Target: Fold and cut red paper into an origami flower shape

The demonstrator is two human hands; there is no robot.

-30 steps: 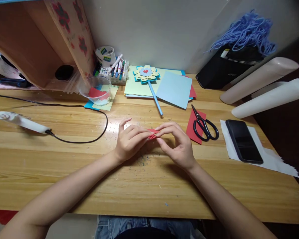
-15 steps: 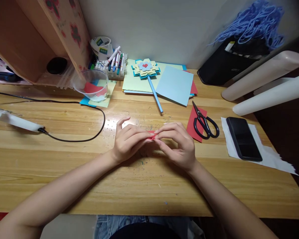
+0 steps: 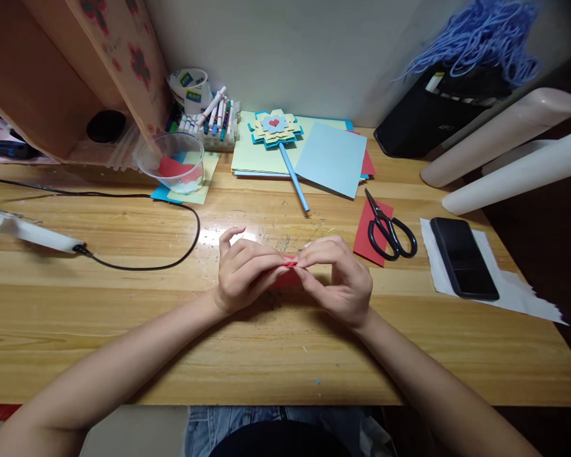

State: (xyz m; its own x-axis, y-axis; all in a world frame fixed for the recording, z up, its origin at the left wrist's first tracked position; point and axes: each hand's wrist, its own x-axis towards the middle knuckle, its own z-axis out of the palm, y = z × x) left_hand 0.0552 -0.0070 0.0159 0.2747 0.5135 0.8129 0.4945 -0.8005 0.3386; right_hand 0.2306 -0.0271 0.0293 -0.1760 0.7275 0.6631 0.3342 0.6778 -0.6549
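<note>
A small piece of red paper (image 3: pixel 290 263) with narrow folds is held between both hands above the middle of the table. My left hand (image 3: pixel 247 266) pinches its left end, with the little finger lifted away. The thumb and fingertips of my right hand (image 3: pixel 340 276) grip the other end. Fingers hide much of the paper. Black-handled scissors (image 3: pixel 391 233) rest on a flat red sheet (image 3: pixel 364 237) to the right of my right hand. Beyond the hands lies a layered paper flower (image 3: pixel 275 127) with a blue stick stem (image 3: pixel 295 181).
Coloured sheets (image 3: pixel 333 158) lie under the flower. A clear plastic tub (image 3: pixel 171 166) holding red scraps stands left of them, before a marker tray (image 3: pixel 219 120). A glue gun (image 3: pixel 33 231) trails a black cord at left. At right are a phone (image 3: pixel 464 257) and white rolls (image 3: pixel 518 171).
The red paper has turned slightly between my fingers, so a red flap now shows below the hands instead of above. Both hands keep their pinch. The whole view has shifted a little.
</note>
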